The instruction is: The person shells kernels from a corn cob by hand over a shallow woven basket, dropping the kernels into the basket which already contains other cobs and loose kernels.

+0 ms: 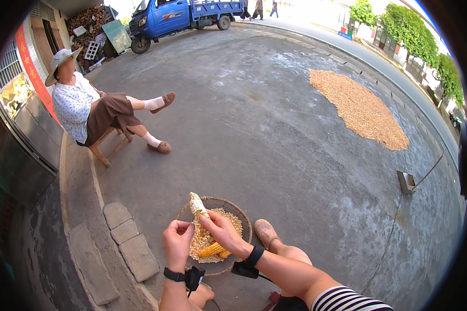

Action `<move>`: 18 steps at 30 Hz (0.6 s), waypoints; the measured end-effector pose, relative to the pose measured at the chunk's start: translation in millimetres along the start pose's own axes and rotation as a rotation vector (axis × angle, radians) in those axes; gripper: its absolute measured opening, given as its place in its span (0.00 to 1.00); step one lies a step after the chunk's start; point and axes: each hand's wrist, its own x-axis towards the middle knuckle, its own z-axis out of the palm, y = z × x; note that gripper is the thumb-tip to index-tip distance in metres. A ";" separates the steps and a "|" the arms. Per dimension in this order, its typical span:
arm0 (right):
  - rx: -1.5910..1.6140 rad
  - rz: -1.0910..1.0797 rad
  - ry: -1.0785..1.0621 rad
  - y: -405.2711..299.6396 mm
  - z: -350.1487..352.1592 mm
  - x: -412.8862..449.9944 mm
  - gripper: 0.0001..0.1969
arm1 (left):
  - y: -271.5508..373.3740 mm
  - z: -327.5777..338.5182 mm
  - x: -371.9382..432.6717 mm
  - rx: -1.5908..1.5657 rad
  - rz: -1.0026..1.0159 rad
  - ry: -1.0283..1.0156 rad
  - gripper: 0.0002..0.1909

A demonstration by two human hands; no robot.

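Note:
My right hand (222, 229) holds a partly shelled corn cob (197, 205) upright over a round woven basket (246, 217). Pale bare patches show on the cob's upper part. Beside the cob's lower part, my left hand (179, 237) has its thumb and forefinger pinched together at the cob's edge; whether kernels are between them cannot be told. Loose corn kernels (196, 248) cover much of the basket's bottom. Yellow corn cobs (211, 250) lie on the kernels under my right hand. Both wrists wear black straps with small devices.
A seated person (76, 101) in a hat is at the left, on a wooden stool (101, 153). Stone blocks (138, 256) lie left of the basket. Grain (358, 107) is spread on the concrete at the right, near a long-handled metal dustpan (406, 182). A blue three-wheeled truck (171, 15) stands behind.

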 end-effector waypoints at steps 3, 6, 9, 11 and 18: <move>-0.063 -0.059 0.001 0.2 0.3 -0.8 0.24 | 0.3 1.1 -0.5 0.114 0.003 -0.034 0.05; -0.110 -0.067 0.023 -1.2 1.7 -1.7 0.24 | 1.5 4.4 0.4 0.098 0.026 0.008 0.05; -0.099 -0.060 0.014 -2.5 1.9 -2.8 0.24 | 6.7 7.0 0.2 0.054 0.160 0.101 0.05; -0.097 -0.050 -0.023 -2.8 1.1 -3.4 0.24 | 11.6 7.1 -0.1 0.069 0.256 0.126 0.05; -0.130 -0.077 -0.046 0.4 6.0 -4.1 0.23 | 20.3 6.6 -2.1 0.163 0.357 0.146 0.04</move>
